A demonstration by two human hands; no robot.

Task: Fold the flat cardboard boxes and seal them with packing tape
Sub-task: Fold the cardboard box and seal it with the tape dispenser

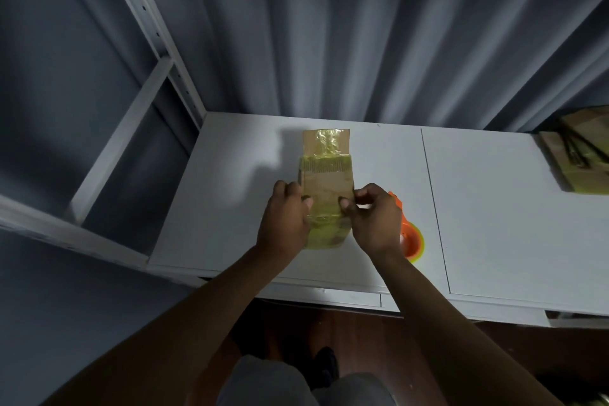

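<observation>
Your knees and a dark shoe sit at the bottom edge, above a reddish-brown floor; your left hand (286,221) grips the left edge of the small cardboard box (326,189), fingers curled round it, thumb on its top face; your right hand (372,219) pinches the box's right edge between thumb and curled fingers; the box lies near the front of the white table (494,208), its near end wrapped in yellowish tape, a further band crossing its middle (the far flap also carries crinkled tape); just beside your right hand, partly hidden by the wrist, rests the orange tape dispenser (410,237); well to the right lies more taped cardboard (580,155); beyond the table hangs a grey curtain (362,26), with a white shelf frame (148,26) at the left.
</observation>
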